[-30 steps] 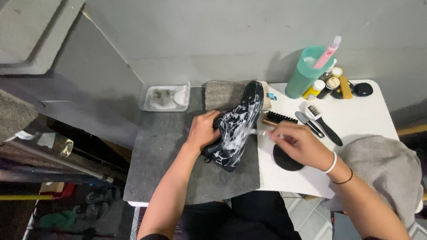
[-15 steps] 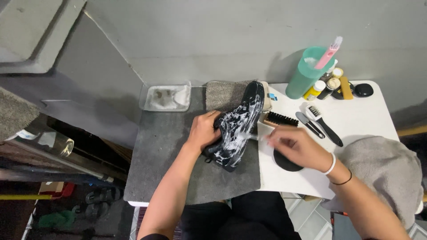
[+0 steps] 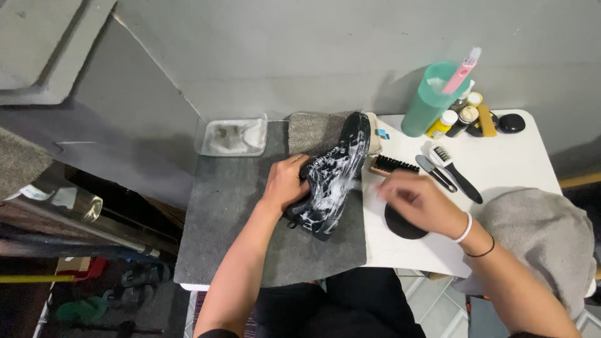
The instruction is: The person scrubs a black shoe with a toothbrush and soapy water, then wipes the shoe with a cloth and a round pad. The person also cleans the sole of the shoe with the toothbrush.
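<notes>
**Foam-covered black shoe held on the grey mat**

Nearest the person, a dark grey felt mat (image 3: pixel 250 213) covers the left part of the white worktop (image 3: pixel 519 163). On the mat lies a black sports shoe streaked with white foam (image 3: pixel 332 175), tipped on its side, toe pointing away. The left hand (image 3: pixel 285 183) is closed around the shoe's heel end, fingers curled onto it. Just right of the shoe, the right hand (image 3: pixel 421 201) hovers blurred above a flat black round disc (image 3: pixel 404 224); its fingers are bent, and whether it holds anything cannot be told. Further right of the shoe, a grey folded cloth (image 3: pixel 538 238) hangs over the worktop's edge. Beyond the right hand lie a wooden brush with black bristles (image 3: pixel 393 166) and a small black-handled brush (image 3: pixel 454 172). Farther back stand a teal plastic cup (image 3: pixel 429 100) and small bottles (image 3: pixel 457 116). Left of the shoe's toe sits a clear shallow tray (image 3: pixel 231 136).
</notes>
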